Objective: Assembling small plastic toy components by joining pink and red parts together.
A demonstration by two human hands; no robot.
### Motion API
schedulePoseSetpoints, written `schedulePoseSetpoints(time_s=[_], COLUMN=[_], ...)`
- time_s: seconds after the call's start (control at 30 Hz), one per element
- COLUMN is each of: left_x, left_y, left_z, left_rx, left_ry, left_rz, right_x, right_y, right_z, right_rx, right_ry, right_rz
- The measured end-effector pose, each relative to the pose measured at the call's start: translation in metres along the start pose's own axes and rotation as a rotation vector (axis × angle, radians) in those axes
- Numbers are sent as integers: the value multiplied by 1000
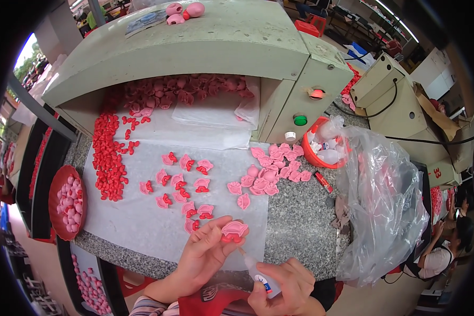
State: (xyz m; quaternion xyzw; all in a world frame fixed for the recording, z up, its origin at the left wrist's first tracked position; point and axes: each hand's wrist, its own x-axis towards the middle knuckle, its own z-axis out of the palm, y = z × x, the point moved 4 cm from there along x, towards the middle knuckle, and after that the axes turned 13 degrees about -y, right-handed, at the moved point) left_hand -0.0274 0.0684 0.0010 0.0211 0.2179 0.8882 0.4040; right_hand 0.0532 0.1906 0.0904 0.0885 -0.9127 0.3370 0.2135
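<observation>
Near the worktop's front edge, my left hand (201, 254) pinches a small pink molded piece with a red bow-shaped part (233, 231) along its lower side. Just to the right, my right hand (289, 287) is wrapped around a small white squeeze bottle (258, 274). The bottle's thin nozzle points up and left, close to the held piece; whether they touch I cannot tell. Beyond my hands, several joined pink and red pieces (201, 184) lie on white paper (126, 221). Loose red parts (108, 163) are heaped at the left, and loose pink pieces (263, 181) at the right.
A pale green machine (195, 47) with a wide opening stands behind, pink pieces heaped inside it. A red basket (52, 203) of pink balls is at the left. An orange tub (313, 152), clear plastic bag (379, 210) and small red box (323, 182) are at the right.
</observation>
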Motion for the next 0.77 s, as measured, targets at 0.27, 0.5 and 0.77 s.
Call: schedulePoseSetpoints(time_s=[0.27, 0.5, 0.77], left_x=[0, 0, -1], left_y=[0, -1, -3], left_z=[-1, 1, 1], left_rx=[9, 17, -1], left_ry=[3, -5, -11], left_rz=[-8, -34, -35], right_x=[-4, 3, 2], right_y=[-9, -5, -1], right_z=[-3, 2, 4], right_rx=[24, 18, 18], right_ry=[-29, -20, 5], right_rz=[68, 14, 3])
